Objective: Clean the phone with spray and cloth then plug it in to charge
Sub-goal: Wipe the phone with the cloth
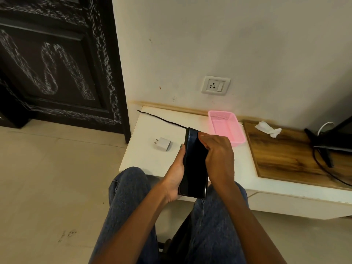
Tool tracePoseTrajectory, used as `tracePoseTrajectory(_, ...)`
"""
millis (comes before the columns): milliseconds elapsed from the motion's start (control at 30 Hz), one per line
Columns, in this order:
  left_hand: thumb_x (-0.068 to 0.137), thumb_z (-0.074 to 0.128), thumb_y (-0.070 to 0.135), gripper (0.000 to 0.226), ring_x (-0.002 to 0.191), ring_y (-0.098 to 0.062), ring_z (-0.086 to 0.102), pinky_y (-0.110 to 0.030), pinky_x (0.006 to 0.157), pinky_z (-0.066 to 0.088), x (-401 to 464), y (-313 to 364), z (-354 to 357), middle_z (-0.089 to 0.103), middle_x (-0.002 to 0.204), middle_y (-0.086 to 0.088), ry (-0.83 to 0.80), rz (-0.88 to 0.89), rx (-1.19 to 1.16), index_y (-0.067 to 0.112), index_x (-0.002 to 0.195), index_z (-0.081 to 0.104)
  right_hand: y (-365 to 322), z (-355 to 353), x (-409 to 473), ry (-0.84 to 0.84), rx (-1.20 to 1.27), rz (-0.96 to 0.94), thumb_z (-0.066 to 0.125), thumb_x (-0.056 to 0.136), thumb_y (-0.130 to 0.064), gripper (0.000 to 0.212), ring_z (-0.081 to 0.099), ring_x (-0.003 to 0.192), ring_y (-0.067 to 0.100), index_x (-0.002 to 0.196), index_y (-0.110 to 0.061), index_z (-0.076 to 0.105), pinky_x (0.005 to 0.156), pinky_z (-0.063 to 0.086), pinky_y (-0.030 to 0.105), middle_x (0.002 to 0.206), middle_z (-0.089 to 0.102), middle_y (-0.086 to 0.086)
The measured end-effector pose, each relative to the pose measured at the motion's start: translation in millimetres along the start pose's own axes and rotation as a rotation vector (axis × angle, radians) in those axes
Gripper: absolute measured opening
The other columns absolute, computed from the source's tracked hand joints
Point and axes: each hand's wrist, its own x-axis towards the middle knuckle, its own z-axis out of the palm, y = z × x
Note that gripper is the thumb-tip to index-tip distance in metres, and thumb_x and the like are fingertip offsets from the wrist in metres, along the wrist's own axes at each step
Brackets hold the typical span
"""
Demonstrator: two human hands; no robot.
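Note:
I hold a black phone upright over the front edge of the white table, its dark screen facing me. My left hand grips its left side and bottom. My right hand curls over its upper right edge, fingertips on the screen. A black cable runs across the table from the back left and disappears behind the phone's top. A white charger adapter lies just left of the phone. A crumpled white cloth rests on the wooden board. No spray bottle is visible.
A wall socket with a switch sits above the table. An empty pink basket stands behind my right hand. A black stand with cables occupies the far right. A dark door is at the left, and my knees are below the table edge.

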Motion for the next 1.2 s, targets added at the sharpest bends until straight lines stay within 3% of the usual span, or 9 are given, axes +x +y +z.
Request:
tracePoseTrajectory(167,0.086,0.034,0.071,0.056,0.100,-0.020,0.070,-0.031,0.076,0.058,1.1,3.4,5.6,0.074,0.107,-0.004,-0.016,-0.002,-0.012,0.036,0.099,0.075,-10.4,6.2,1.4,-0.001,0.005,0.012,0.061,0.085,-0.001,0.034,0.057,0.111,0.027,0.118,-0.005,0.062,0.095,0.038,0.024,0.120,0.064,0.010)
tracePoseTrajectory(300,0.085,0.033,0.073,0.056,0.092,-0.018,0.072,-0.029,0.069,0.058,0.6,9.1,-4.0,0.076,0.099,-0.002,-0.038,0.016,-0.026,0.038,0.091,0.077,-10.2,3.1,-12.4,-0.049,0.071,-0.105,0.058,0.081,0.005,0.037,0.060,0.110,0.028,0.116,-0.003,0.062,0.096,0.044,0.032,0.117,0.065,0.013)
tracePoseTrajectory(367,0.087,0.031,0.071,0.055,0.090,-0.016,0.072,-0.027,0.068,0.058,-0.6,9.9,-3.9,0.076,0.096,0.000,-0.044,0.019,-0.015,0.040,0.089,0.076,-5.1,1.2,-9.8,-0.073,0.050,-0.044,0.064,0.084,0.001,0.038,0.056,0.115,0.020,0.121,-0.007,0.060,0.102,0.044,0.034,0.122,0.062,0.008)
tracePoseTrajectory(533,0.086,0.033,0.072,0.055,0.100,-0.019,0.069,-0.029,0.075,0.058,-0.4,9.1,5.4,0.074,0.106,-0.002,-0.038,0.003,-0.017,0.038,0.099,0.075,-17.0,3.7,1.1,-0.054,-0.004,0.022,0.059,0.086,0.002,0.040,0.050,0.124,0.023,0.125,-0.005,0.057,0.106,0.031,0.024,0.130,0.057,0.009)
tracePoseTrajectory(633,0.083,0.038,0.073,0.055,0.103,-0.021,0.068,-0.032,0.078,0.057,0.0,12.7,1.0,0.073,0.110,-0.003,-0.020,0.007,-0.024,0.036,0.101,0.075,-22.0,4.1,-7.4,-0.118,0.025,-0.055,0.058,0.081,0.009,0.046,0.049,0.126,0.027,0.125,-0.003,0.056,0.106,0.039,0.038,0.132,0.056,0.013)
tracePoseTrajectory(733,0.084,0.035,0.073,0.054,0.097,-0.019,0.071,-0.030,0.074,0.058,-1.0,15.9,-3.1,0.075,0.102,-0.001,-0.032,0.015,-0.021,0.039,0.094,0.076,-15.0,0.0,-13.0,-0.127,-0.031,-0.087,0.063,0.078,0.010,0.048,0.051,0.124,0.029,0.124,-0.003,0.058,0.103,0.043,0.042,0.130,0.057,0.013)
tracePoseTrajectory(900,0.087,0.030,0.071,0.055,0.096,-0.016,0.071,-0.028,0.072,0.058,-1.4,15.1,8.9,0.075,0.102,0.001,-0.037,0.005,0.003,0.041,0.094,0.076,-21.7,-1.2,6.2,-0.043,-0.011,0.015,0.054,0.084,0.000,0.040,0.052,0.122,0.029,0.124,-0.001,0.058,0.104,0.033,0.032,0.129,0.058,0.014)
tracePoseTrajectory(1100,0.080,0.038,0.073,0.052,0.098,-0.018,0.070,-0.030,0.076,0.058,-1.9,17.0,2.3,0.075,0.104,0.001,-0.032,0.028,-0.003,0.041,0.094,0.075,-26.8,-1.8,-5.7,-0.134,-0.054,-0.089,0.065,0.080,-0.002,0.045,0.054,0.121,0.026,0.124,-0.005,0.058,0.102,0.044,0.037,0.129,0.059,0.011)
tracePoseTrajectory(1200,0.083,0.034,0.074,0.053,0.100,-0.016,0.069,-0.031,0.085,0.056,-2.7,16.2,6.7,0.074,0.105,0.002,-0.010,0.022,0.042,0.043,0.093,0.075,-21.6,-6.2,2.8,-0.117,-0.042,-0.045,0.066,0.081,-0.002,0.043,0.055,0.119,0.028,0.123,-0.004,0.058,0.101,0.043,0.037,0.128,0.059,0.012)
